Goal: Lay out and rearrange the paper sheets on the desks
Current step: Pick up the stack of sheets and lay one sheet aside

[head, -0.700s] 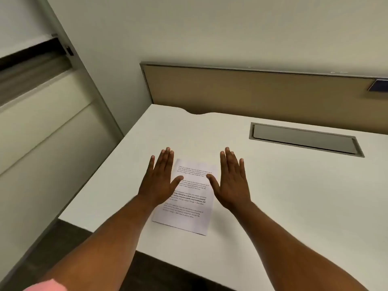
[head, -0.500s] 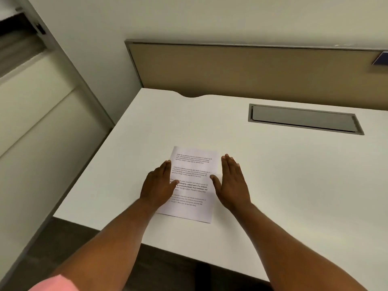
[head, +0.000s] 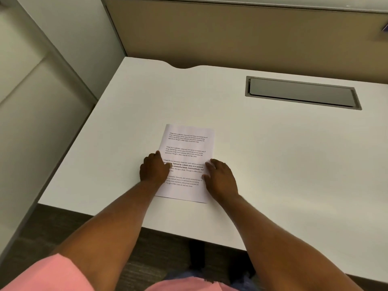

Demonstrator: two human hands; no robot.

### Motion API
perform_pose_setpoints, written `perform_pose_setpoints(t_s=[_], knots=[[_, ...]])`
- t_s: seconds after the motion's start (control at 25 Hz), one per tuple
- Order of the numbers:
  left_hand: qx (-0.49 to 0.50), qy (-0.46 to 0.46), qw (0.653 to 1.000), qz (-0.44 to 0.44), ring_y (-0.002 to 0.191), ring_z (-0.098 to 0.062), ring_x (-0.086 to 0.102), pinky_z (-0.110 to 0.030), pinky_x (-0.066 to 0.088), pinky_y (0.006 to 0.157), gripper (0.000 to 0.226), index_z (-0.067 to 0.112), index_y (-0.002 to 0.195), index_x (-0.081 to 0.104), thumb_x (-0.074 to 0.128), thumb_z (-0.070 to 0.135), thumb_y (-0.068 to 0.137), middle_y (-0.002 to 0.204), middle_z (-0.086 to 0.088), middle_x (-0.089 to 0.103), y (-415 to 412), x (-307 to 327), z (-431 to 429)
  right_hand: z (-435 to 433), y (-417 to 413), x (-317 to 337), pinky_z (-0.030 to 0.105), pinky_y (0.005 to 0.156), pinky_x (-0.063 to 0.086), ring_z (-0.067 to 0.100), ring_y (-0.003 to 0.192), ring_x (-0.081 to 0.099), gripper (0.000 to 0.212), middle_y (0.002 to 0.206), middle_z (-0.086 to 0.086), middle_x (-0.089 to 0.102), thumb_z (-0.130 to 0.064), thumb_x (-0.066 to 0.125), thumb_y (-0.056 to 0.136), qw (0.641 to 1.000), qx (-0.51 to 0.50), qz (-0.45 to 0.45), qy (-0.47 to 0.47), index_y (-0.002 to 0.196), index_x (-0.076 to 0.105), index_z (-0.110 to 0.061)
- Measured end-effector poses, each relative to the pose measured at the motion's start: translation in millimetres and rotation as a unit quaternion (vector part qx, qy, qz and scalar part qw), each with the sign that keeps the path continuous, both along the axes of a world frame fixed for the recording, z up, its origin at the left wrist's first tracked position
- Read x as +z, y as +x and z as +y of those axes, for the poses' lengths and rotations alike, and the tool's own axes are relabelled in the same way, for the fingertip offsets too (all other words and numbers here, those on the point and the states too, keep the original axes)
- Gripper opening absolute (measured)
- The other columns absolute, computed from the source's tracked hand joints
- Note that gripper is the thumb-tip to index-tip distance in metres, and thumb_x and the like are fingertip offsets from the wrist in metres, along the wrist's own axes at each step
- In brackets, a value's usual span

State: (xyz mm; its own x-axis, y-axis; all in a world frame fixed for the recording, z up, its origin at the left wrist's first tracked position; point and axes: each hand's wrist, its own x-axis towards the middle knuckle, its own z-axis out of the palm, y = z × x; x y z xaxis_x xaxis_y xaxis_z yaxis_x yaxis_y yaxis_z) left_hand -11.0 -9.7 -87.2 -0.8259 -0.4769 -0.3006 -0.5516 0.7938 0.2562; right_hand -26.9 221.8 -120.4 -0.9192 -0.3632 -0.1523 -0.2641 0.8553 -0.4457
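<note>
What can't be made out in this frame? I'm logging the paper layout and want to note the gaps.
Head view:
- Paper sheet: its side edges and some text lie under the left hand and right hand; whether it is one sheet or a stack is unclear.
- Purple object: cut off by the right edge.
- Desk: its right part runs out of frame.
- Other desks: none in view.

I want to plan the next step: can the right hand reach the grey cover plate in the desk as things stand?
Probably yes. The right hand rests at the paper sheet, and only bare desk lies between it and the cover plate; the arm may need stretching.
</note>
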Motion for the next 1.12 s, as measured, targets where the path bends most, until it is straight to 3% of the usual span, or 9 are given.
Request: perform_pose_setpoints(t_s=[0.32, 0.4, 0.56, 0.68, 0.8, 0.96, 1.12], knots=[[0.167, 0.113, 0.978, 0.058, 0.126, -0.036, 0.057, -0.043, 0.048, 0.102, 0.063, 0.007, 0.139, 0.053, 0.074, 0.035, 0.087, 0.137, -0.016, 0.061, -27, -4, -9, -6, 2, -7, 0.035, 0.113, 0.034, 0.031, 0.136, 0.044, 0.040, 0.152, 0.007, 0.049, -0.029, 0.058, 0.097, 0.999, -0.031, -0.007, -0.011, 0.134, 0.062, -0.015], [0.203, 0.133, 0.966, 0.087, 0.120, -0.033, 0.062, -0.039, 0.048, 0.100, 0.050, 0.011, 0.130, 0.061, 0.077, 0.027, 0.085, 0.131, -0.013, 0.066, -30, -5, -14, -6, 1, -7, 0.035, 0.113, 0.035, 0.031, 0.136, 0.044, 0.040, 0.152, 0.007, 0.049, -0.028, 0.059, 0.096, 0.999, -0.033, -0.006, -0.013, 0.134, 0.062, -0.015], [0.234, 0.163, 0.953, 0.101, 0.088, -0.027, 0.068, -0.030, 0.052, 0.082, 0.021, 0.012, 0.097, 0.075, 0.083, 0.019, 0.079, 0.105, -0.012, 0.077, -31, -4, -21, -6, -1, -6, 0.035, 0.114, 0.034, 0.030, 0.136, 0.044, 0.043, 0.151, 0.006, 0.050, -0.030, 0.061, 0.095, 0.999, -0.033, -0.010, -0.014, 0.136, 0.062, -0.014], [0.244, 0.180, 0.946, 0.110, 0.090, -0.026, 0.071, -0.034, 0.054, 0.089, 0.016, 0.017, 0.086, 0.078, 0.086, 0.025, 0.075, 0.098, -0.007, 0.079, -29, -1, -25, -5, -3, -4, 0.034, 0.116, 0.034, 0.026, 0.138, 0.044, 0.051, 0.151, 0.003, 0.050, -0.030, 0.063, 0.095, 0.994, -0.078, -0.037, -0.067, 0.143, 0.056, -0.014], [0.246, 0.187, 0.943, 0.124, 0.092, -0.025, 0.070, -0.044, 0.050, 0.098, 0.015, 0.024, 0.075, 0.076, 0.087, 0.033, 0.072, 0.094, 0.000, 0.079, -23, 4, -31, -8, -8, 0, 0.028, 0.111, 0.036, 0.021, 0.136, 0.048, 0.050, 0.148, 0.001, 0.053, -0.023, 0.066, 0.094, 0.966, -0.177, -0.055, -0.179, 0.142, 0.056, -0.013], [0.219, 0.217, 0.939, 0.149, 0.088, -0.021, 0.071, -0.040, 0.054, 0.092, 0.015, 0.027, 0.073, 0.076, 0.089, 0.034, 0.070, 0.092, 0.003, 0.079, -15, 11, -41, -13, -18, 9, 0.027, 0.103, 0.045, 0.018, 0.124, 0.060, 0.047, 0.137, 0.000, 0.064, -0.015, 0.072, 0.091, 0.916, -0.258, -0.086, -0.293, 0.136, 0.060, -0.015], [0.202, 0.379, 0.886, 0.177, 0.087, -0.020, 0.070, -0.027, 0.054, 0.081, 0.021, 0.008, 0.090, 0.077, 0.088, 0.014, 0.073, 0.096, -0.008, 0.078, -9, 15, -48, -12, -26, 11, 0.024, 0.101, 0.043, 0.018, 0.125, 0.061, 0.055, 0.140, 0.003, 0.062, -0.012, 0.073, 0.089, 0.887, -0.293, -0.124, -0.334, 0.142, 0.056, -0.011]])
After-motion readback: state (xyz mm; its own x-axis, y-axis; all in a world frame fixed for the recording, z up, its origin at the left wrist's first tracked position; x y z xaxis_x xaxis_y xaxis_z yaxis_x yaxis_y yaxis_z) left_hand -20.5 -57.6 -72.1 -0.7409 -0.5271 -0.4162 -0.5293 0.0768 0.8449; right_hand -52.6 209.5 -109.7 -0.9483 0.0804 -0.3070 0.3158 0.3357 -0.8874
